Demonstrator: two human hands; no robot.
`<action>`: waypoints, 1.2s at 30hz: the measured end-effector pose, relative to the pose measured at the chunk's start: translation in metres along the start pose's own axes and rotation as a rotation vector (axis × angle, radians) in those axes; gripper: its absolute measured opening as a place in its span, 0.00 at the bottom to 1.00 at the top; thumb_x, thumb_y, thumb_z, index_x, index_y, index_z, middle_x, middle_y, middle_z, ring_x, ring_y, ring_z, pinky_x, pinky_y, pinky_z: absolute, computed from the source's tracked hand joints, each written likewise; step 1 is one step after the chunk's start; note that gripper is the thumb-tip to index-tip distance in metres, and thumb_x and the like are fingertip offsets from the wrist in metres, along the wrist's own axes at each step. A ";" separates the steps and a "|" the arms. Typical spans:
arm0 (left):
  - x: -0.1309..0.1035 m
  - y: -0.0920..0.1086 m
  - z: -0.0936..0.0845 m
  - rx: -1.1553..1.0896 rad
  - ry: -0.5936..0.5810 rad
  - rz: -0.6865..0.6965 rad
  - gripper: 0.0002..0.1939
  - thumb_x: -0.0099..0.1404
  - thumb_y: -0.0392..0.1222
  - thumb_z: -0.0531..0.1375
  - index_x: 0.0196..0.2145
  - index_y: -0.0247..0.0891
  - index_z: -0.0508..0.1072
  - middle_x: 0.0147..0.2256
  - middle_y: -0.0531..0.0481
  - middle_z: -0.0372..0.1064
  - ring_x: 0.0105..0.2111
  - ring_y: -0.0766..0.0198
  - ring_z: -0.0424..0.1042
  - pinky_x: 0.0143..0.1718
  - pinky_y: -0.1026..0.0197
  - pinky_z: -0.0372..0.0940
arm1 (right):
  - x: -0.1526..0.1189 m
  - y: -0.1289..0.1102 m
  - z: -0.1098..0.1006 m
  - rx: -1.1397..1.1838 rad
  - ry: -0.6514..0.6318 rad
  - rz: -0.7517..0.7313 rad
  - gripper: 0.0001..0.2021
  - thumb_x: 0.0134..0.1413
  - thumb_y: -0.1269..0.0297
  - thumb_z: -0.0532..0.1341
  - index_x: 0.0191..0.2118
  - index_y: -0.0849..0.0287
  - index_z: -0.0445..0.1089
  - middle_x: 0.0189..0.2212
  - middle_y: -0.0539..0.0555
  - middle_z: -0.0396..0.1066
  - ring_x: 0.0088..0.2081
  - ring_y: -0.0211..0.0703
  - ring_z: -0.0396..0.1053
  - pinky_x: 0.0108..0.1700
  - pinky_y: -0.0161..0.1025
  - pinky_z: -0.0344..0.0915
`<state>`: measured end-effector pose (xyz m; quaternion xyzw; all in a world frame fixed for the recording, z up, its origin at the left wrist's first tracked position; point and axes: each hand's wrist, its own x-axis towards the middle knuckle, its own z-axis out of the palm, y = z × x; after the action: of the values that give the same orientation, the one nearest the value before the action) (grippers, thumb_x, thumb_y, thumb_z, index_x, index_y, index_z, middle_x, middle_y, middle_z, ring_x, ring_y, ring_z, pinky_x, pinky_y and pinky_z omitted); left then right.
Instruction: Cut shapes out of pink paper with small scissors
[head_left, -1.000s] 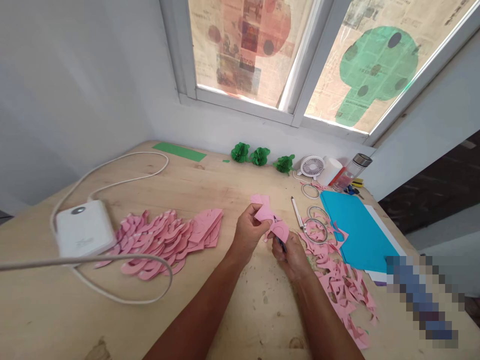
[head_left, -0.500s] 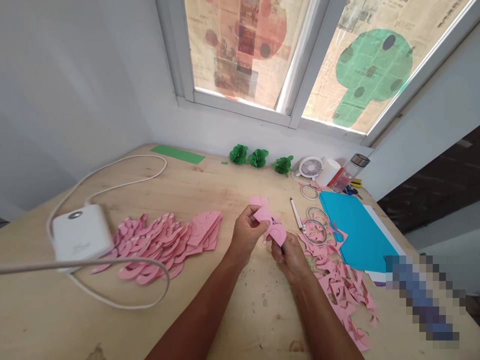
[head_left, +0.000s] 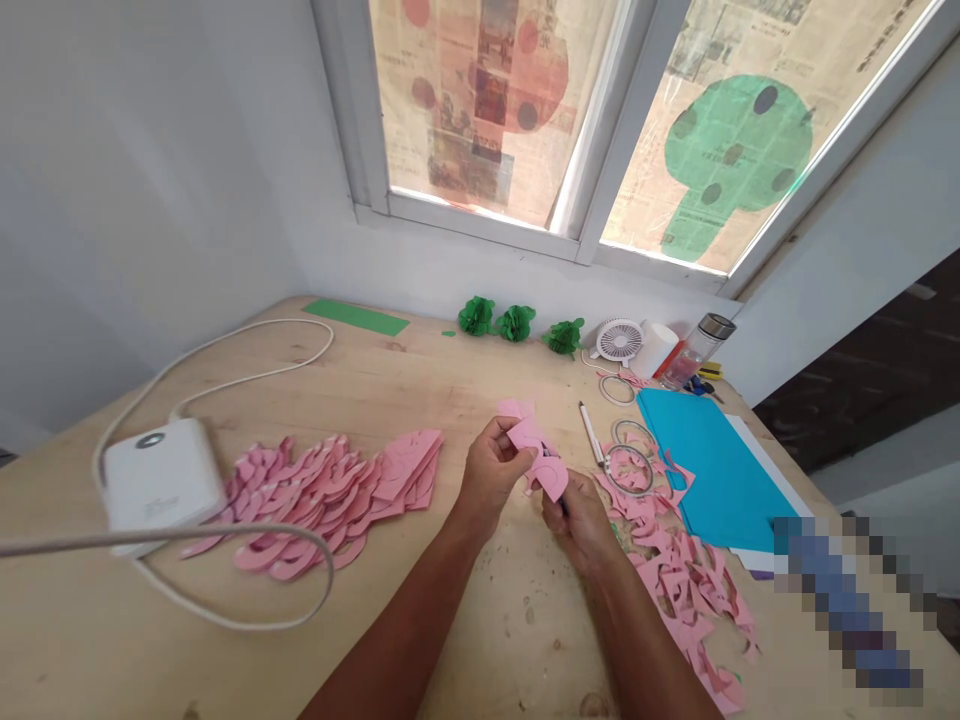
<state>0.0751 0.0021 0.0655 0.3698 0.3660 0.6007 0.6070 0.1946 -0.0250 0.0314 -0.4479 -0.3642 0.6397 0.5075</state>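
My left hand [head_left: 491,470] pinches a piece of pink paper [head_left: 549,478] with a curved outline drawn on it, above the middle of the table. My right hand [head_left: 581,515] is closed around dark-handled scissors [head_left: 565,505]. Their blades sit at the paper, mostly hidden behind it and the fingers. Just beyond my left hand lies another pink paper piece [head_left: 517,408]. To the left is a pile of curvy cut pink paper shapes [head_left: 300,505], with squarer pink sheets [head_left: 409,468] at its right end.
Pink offcuts [head_left: 682,580] and rings [head_left: 628,468] lie right of my hands, by a pen [head_left: 591,432] and a blue folder [head_left: 709,460]. Three green paper flowers [head_left: 515,322], a small fan [head_left: 619,341] and a bottle [head_left: 697,352] line the back. A cabled white power bank [head_left: 163,480] is at left.
The view has tilted up slightly. Both hands keep nearly the same place. The right end of the held pink paper has turned a little and looks more rounded.
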 end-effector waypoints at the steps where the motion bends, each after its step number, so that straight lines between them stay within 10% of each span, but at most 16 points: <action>1: 0.000 0.000 0.000 0.000 0.002 0.002 0.13 0.44 0.32 0.62 0.31 0.36 0.66 0.25 0.53 0.69 0.25 0.67 0.67 0.28 0.66 0.61 | 0.000 0.000 0.000 -0.002 0.001 -0.001 0.14 0.46 0.55 0.61 0.22 0.62 0.67 0.09 0.42 0.50 0.13 0.27 0.40 0.17 0.31 0.34; 36: -0.003 -0.012 0.002 -0.023 0.040 -0.058 0.08 0.50 0.41 0.62 0.27 0.32 0.74 0.24 0.49 0.71 0.24 0.66 0.67 0.27 0.65 0.60 | -0.001 0.007 0.012 0.029 0.061 -0.035 0.16 0.44 0.53 0.61 0.20 0.60 0.62 0.09 0.41 0.49 0.13 0.27 0.39 0.16 0.32 0.33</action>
<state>0.0823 -0.0009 0.0559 0.3398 0.3815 0.5943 0.6211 0.1815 -0.0273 0.0288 -0.4533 -0.3470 0.6220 0.5359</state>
